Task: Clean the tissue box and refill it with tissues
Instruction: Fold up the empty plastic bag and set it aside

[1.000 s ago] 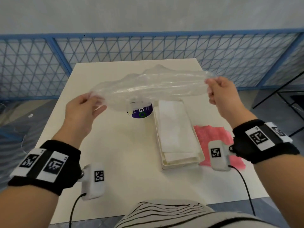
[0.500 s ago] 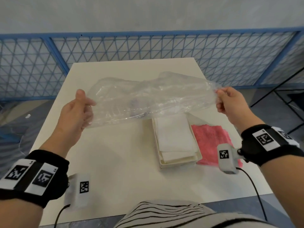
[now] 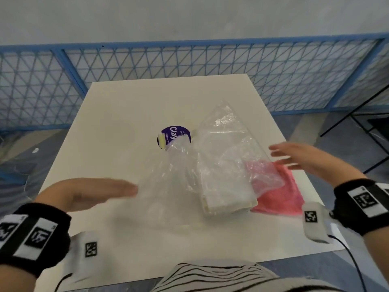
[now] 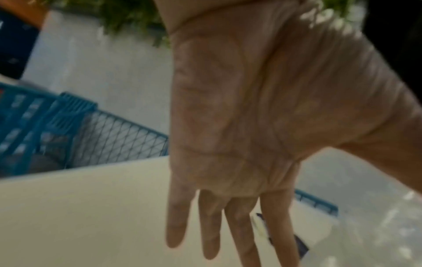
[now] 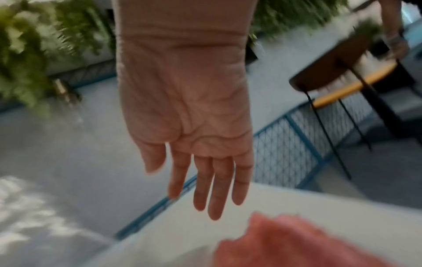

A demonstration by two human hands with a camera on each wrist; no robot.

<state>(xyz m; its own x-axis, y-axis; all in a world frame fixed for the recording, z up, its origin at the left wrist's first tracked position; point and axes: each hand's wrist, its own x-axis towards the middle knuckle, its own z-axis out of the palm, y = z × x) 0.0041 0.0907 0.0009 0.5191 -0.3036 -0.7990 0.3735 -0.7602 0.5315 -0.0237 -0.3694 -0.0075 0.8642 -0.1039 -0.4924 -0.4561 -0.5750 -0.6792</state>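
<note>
Both the left hand [image 3: 88, 193] and right hand [image 3: 299, 157] are spread flat, holding nothing. The clear plastic wrap [image 3: 212, 157] lies over the tissue box [image 3: 227, 199]. I think the next step is lifting the wrap away.

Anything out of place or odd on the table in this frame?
Yes. The clear plastic wrapper lies loose and crumpled across the tissue-filled box, also overlapping the pink cloth and the purple tub. Both hands, left and right, are open and hold nothing.
</note>
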